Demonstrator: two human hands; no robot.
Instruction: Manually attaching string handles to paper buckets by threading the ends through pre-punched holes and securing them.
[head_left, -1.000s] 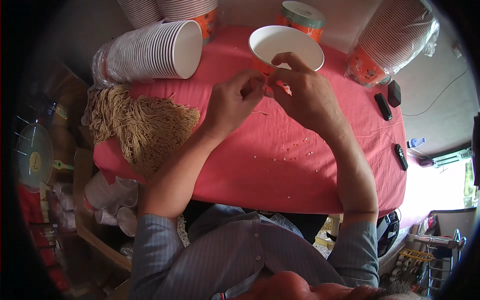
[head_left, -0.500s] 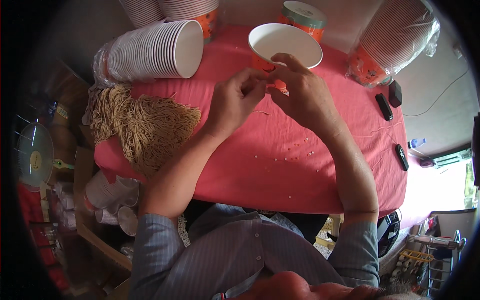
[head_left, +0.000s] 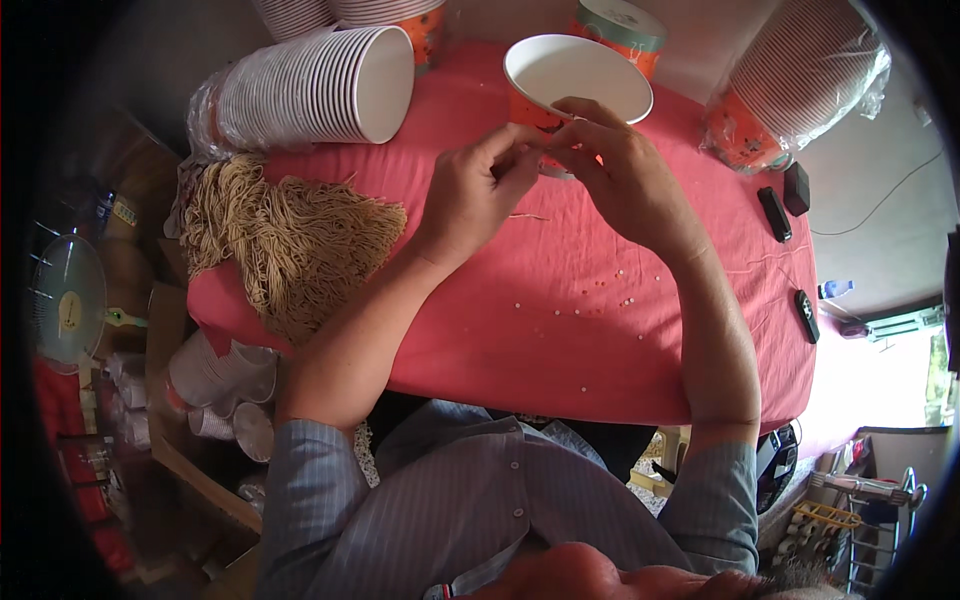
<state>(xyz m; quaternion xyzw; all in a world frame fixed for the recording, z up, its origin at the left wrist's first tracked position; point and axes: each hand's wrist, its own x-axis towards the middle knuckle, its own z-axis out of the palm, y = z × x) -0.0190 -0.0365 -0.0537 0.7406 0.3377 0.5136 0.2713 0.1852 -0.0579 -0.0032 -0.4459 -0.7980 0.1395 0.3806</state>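
My left hand [head_left: 478, 192] and my right hand [head_left: 632, 185] meet in front of an orange paper tub [head_left: 578, 78] with a white rim and white inside. Thumb and fingers are pinched on both hands, tip against tip. Whatever lies between them is too small or hidden to make out. The right forefinger rises in front of the tub's near rim. Below the hands, several small red and white beads [head_left: 576, 312] lie scattered on the red cloth [head_left: 480, 340]. A short thread [head_left: 528, 216] rests near the left hand.
A thick bundle of tan strings [head_left: 315, 240] covers the table's left side. Behind it lies a plastic-wrapped stack of white tubs [head_left: 310, 88]. Another wrapped stack [head_left: 790, 85] stands at the far right. Black devices [head_left: 773, 214] and a remote [head_left: 806, 316] sit along the right edge.
My right thumb has come up toward the left fingertips, and the pinch looks tighter. The whole view has shifted slightly. Beads and tubs stay in place on the table.
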